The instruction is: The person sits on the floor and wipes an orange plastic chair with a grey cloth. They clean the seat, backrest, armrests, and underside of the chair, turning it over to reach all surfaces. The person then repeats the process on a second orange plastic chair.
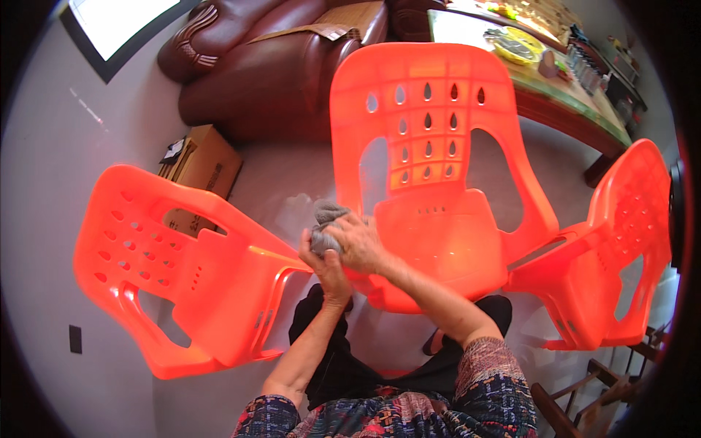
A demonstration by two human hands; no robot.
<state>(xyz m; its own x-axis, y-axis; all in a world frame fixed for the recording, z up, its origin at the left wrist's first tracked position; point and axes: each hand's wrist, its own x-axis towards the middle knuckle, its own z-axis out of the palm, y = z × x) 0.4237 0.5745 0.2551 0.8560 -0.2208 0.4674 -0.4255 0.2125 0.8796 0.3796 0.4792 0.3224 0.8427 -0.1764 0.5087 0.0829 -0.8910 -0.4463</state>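
Note:
A bunched grey cloth [330, 212] is squeezed between my hands, in the gap between two orange plastic armchairs. My left hand [328, 269] wraps round its lower part from below. From the right, my right hand [357, 242] closes over the cloth, a little higher than the left. The middle orange chair [438, 244] faces me, its left armrest right beside my right hand. Close to my left hand is the front edge of the left orange chair [219, 292], which is turned sideways. Part of the cloth is hidden by my fingers.
A third orange chair [584, 270] stands at the right, touching or nearly touching the middle one. Behind are a dark red leather sofa [255, 95], a cardboard box [212, 164] and a long table [562, 102] bearing a yellow basket [520, 45]. Dark wooden furniture [584, 398] is at lower right.

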